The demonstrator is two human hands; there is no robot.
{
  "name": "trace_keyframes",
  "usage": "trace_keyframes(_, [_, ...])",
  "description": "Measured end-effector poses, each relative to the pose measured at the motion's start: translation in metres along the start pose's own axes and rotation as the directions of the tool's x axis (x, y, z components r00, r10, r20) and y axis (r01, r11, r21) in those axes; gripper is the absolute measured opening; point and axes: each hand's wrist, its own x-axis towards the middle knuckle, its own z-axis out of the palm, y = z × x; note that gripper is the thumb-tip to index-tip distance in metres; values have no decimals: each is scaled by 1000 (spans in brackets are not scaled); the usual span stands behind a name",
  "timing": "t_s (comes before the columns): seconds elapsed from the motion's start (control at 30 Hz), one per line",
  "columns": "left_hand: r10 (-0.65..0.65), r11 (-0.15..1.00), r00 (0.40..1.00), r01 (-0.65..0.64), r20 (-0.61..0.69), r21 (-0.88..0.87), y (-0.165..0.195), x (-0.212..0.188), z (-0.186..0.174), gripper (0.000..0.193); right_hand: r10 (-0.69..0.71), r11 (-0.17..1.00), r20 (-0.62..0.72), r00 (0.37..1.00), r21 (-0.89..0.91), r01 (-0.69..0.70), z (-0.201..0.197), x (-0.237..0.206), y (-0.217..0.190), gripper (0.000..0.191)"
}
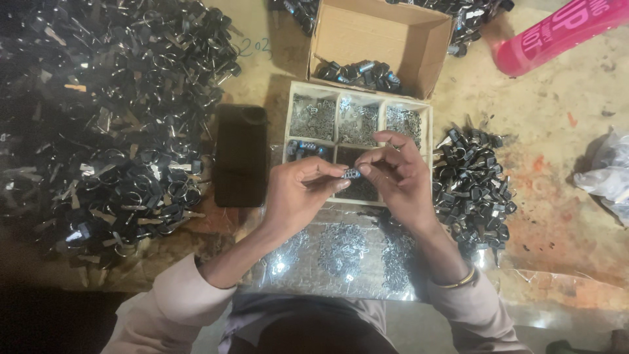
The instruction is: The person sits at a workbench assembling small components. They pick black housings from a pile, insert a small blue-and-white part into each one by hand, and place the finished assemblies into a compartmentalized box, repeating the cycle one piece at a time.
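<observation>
Small dark metal part (352, 174): held between both hands, above the front edge of the compartment tray (427, 113).

Left hand (298, 196): thumb and forefinger pinched on the part's left end, other fingers curled under.

Right hand (396, 172): thumb and forefinger pinched on the part's right end, remaining fingers raised and loosely arched. A thin gold bangle (458, 282) sits on that wrist.

Compartment tray: pale, divided into cells; the back row holds small silvery pieces, the front left cell holds dark bluish parts. The front cells under the hands are partly hidden.

Clear plastic sheet (341, 252): in front of the tray, nearest the person, with three loose clusters of small silvery pieces on it.

Black phone (241, 156): just left of the tray, face up, screen dark.

Cardboard box (380, 36): touching the tray's back edge, open, a few dark parts in its near corner.

Small pile of dark parts (473, 183): just right of the tray.

Large heap of dark parts with rings (111, 111): well left of the tray, beyond the phone.

Pink bottle (557, 29): lying on its side, far right and behind the tray.

Crumpled plastic bag (606, 174): far right of the tray, at the picture's edge.
</observation>
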Motion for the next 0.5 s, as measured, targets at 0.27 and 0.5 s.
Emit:
trace_keyframes(0.27, [2,1000,1000,-2,-13,-21,-3,-1,1,12,-110,987,60,992,-108,116,3,-1,-6,49])
trace_keyframes(0.5, [53,996,998,-52,-19,68,-2,2,0,14,-188,799,76,979,-568,198,-23,2,-38,33])
